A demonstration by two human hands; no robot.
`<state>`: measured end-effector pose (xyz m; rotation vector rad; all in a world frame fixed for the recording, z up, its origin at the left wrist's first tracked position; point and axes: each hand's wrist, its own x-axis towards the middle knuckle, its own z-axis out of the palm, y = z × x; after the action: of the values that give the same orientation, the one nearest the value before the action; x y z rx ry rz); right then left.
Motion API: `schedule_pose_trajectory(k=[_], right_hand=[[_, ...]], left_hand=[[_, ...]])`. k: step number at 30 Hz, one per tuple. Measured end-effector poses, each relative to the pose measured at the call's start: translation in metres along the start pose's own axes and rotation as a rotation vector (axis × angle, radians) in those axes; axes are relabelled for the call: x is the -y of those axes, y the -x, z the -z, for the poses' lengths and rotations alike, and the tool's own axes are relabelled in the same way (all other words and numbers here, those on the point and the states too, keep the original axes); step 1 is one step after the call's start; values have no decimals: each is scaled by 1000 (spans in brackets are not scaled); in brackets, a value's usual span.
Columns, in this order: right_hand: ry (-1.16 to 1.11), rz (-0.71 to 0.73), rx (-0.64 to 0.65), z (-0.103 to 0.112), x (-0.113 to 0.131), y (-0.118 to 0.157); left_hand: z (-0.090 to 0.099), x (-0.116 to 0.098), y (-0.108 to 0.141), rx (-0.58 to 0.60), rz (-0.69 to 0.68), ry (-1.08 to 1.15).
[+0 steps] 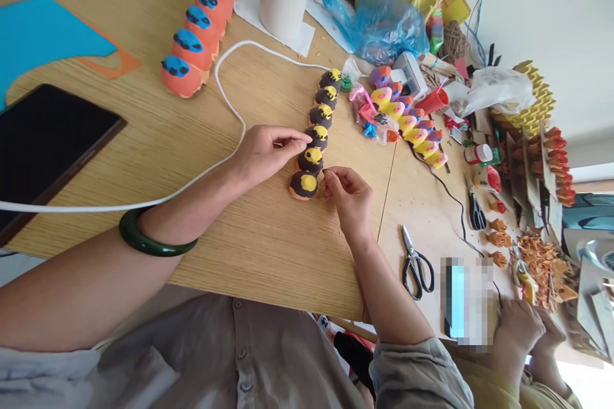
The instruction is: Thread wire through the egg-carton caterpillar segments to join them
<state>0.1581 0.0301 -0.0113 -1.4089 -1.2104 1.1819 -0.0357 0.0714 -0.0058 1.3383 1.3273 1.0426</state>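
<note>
Wooden table (268,230): dark-and-yellow row (319,135) lay between the hands. Left hand (261,153) touched it, grip unclear; right hand (352,197) pinched beside near end, contents unclear. Close fingertip work, apparently, calling for lightness.

Head-high view, forward and down

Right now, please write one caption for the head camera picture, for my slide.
Left hand and right hand at a row of dark, yellow-topped pieces on a wooden table, scissors nearby.
</note>
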Motion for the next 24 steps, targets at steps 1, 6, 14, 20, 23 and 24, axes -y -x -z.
schedule_pose_trajectory(k=[1, 6, 14, 20, 23, 24], right_hand=[[15, 0, 10, 1, 1, 2], [186, 141, 38, 9, 7, 20], [503, 493, 63, 10, -7, 30], [548, 594, 66, 12, -8, 28], [564, 627, 72, 12, -7, 28], [572, 642, 75, 12, -6, 29]], left_hand=[[0, 1, -1, 6, -15, -8], [-1, 6, -2, 22, -22, -42], [0, 3, -1, 16, -8, -135], [0, 4, 0, 22, -8, -151], [0, 4, 0, 29, -6, -156], [0, 4, 0, 33, -5, -157]])
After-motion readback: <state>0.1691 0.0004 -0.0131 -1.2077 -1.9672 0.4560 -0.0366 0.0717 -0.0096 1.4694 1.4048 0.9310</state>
